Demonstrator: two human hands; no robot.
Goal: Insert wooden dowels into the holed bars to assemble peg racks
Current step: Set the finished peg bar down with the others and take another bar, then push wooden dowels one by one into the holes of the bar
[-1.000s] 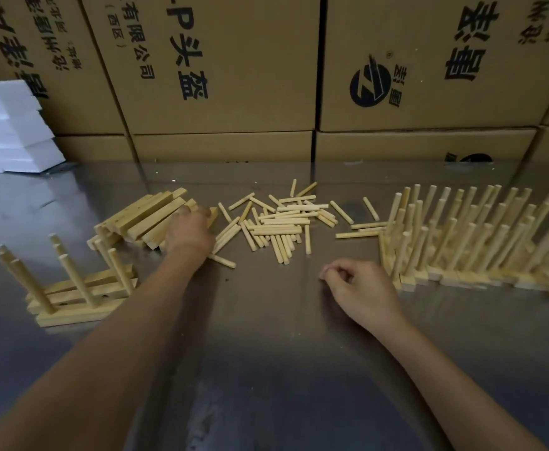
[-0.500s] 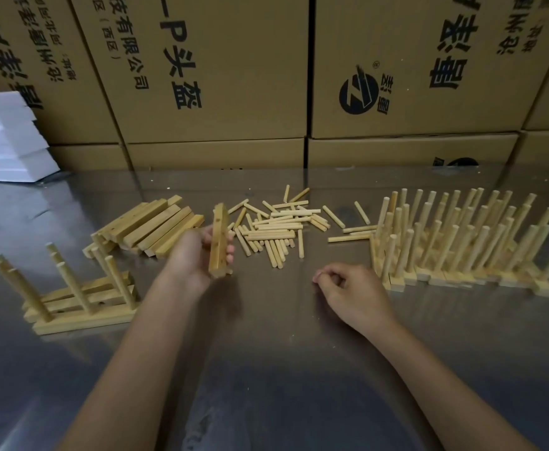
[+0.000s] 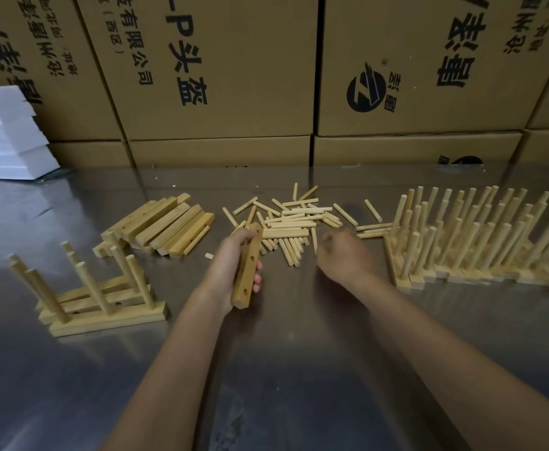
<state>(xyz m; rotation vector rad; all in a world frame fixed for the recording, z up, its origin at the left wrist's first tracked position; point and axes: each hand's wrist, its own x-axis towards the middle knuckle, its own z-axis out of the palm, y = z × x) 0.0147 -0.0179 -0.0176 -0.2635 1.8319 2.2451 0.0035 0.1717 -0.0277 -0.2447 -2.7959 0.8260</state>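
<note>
we look down at a dull grey, reflective metal tabletop, with a wall of stacked brown cardboard boxes printed in black characters standing along its far edge. a stack of white foam slabs sits at the far left.

our left hand grasps a pale wooden bar with round holes, lifted above the middle of the table. its long axis runs roughly away from us, far end tilted slightly right, and its holed face turns to the right, showing three holes.

our right hand is blurred, fingers curled, at the near right edge of a loose heap of short pale wooden dowels; we cannot tell whether it holds one.

a pile of plain wooden bars lies left of the heap. at far left stand a few bars with upright dowels, and at right a dense row of finished peg racks.
</note>
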